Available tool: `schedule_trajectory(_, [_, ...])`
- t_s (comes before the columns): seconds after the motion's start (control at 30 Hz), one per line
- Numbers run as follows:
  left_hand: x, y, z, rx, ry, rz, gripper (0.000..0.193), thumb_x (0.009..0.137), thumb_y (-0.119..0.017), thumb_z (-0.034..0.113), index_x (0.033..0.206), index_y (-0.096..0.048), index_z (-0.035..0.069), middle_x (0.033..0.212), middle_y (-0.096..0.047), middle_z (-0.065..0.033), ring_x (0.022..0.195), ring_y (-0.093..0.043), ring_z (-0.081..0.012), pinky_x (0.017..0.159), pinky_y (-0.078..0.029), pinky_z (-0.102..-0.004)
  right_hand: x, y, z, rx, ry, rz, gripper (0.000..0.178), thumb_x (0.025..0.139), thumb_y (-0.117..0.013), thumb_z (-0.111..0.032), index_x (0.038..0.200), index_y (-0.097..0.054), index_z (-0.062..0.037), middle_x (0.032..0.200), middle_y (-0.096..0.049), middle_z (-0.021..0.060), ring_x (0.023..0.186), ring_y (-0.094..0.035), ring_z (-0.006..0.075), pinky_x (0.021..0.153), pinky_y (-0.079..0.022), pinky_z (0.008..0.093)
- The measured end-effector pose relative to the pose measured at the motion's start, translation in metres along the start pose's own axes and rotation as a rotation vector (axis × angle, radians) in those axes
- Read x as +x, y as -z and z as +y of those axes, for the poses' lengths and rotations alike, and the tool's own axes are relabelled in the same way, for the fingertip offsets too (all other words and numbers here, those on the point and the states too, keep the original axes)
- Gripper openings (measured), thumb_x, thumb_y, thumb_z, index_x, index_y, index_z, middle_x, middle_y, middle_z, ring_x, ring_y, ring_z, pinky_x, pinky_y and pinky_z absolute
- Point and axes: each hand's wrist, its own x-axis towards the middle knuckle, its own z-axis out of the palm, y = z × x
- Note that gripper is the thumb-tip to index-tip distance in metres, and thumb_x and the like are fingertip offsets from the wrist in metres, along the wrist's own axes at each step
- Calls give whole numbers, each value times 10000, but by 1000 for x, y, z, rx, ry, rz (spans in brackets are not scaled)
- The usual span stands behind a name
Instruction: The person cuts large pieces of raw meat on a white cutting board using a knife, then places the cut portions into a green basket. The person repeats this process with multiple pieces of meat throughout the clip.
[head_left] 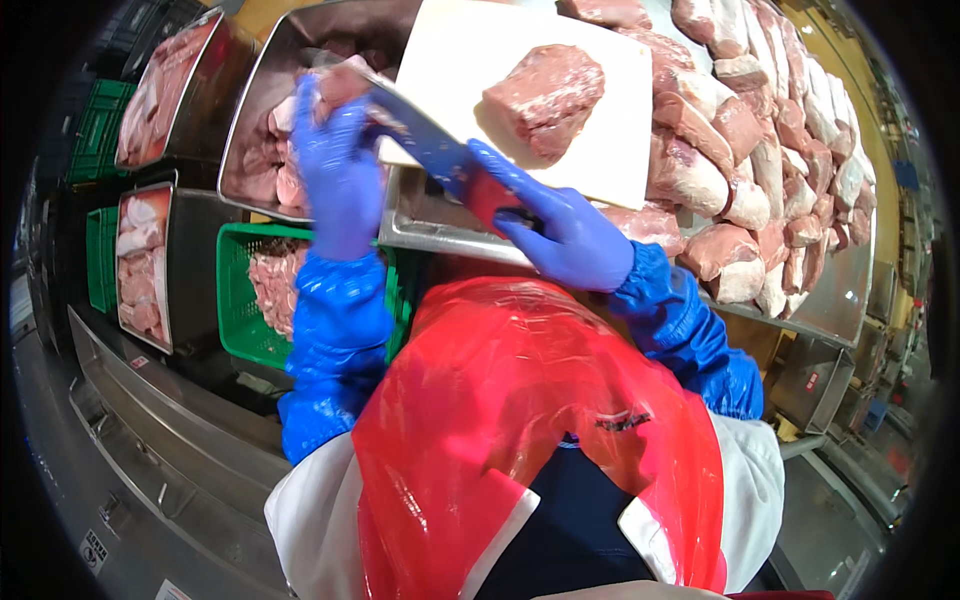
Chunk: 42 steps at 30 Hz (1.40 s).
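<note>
My right hand (575, 235), in a blue glove, is closed round the red handle (490, 195) of a knife. Its broad blade (425, 140) points up and left, its far end close to my left hand (345, 180). That gloved hand is raised at the edge of a steel bin, with a small piece of pink meat (342, 86) at its fingertips, smeared by motion. How the fingers grip it is partly hidden. A trimmed chunk of red meat (548, 98) lies on the white cutting board (620, 170), apart from both hands.
Many pale-edged meat chunks (735, 200) cover the steel table at right. The steel bin (235, 150) at left holds meat pieces. A green crate (235, 320) with trimmings stands below it. Further steel tubs (172, 270) of meat are at far left. A steel tray (440, 225) lies before the board.
</note>
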Motion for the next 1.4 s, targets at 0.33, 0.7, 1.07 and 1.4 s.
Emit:
schedule_trajectory(0.33, [-293, 170, -205, 448, 768, -428, 470, 832, -695, 78, 1270, -560, -28, 1195, -602, -208, 1130, -570, -326, 989, -463, -439, 41, 1, 56, 116, -202, 249, 498, 974, -585, -197, 1446, -457, -100, 1008, -706, 122, 798, -689, 262, 709, -565, 396])
schedule_trajectory(0.7, [37, -103, -25, 241, -239, -140, 842, 682, -772, 413, 1407, -465, 113, 1432, -425, -198, 1350, -363, -420, 1135, -217, -590, 137, 75, 98, 612, -121, 557, 672, 958, -586, -135, 1542, -254, -98, 788, -607, 62, 594, -590, 138, 519, -517, 286])
schedule_trajectory(1.07, [-14, -360, 212, 23, -186, -1193, 902, 769, -698, 615, 1392, -480, 0, 1386, -500, -325, 1262, -546, -397, 1049, -453, -434, -246, 154, 306, 647, -487, 1274, 333, 956, -625, -276, 1193, -540, -58, 1025, -612, 72, 902, -631, 205, 741, -600, 384])
schedule_trajectory(1.4, [25, -295, 173, -1239, 610, -1136, 463, 935, -565, 371, 1312, -552, 102, 1252, -572, -77, 1126, -576, -245, 992, -478, -485, -140, 191, 153, 812, -25, 1295, 240, 995, -563, -272, 1115, -626, -75, 929, -641, 45, 798, -614, 165, 789, -529, 338])
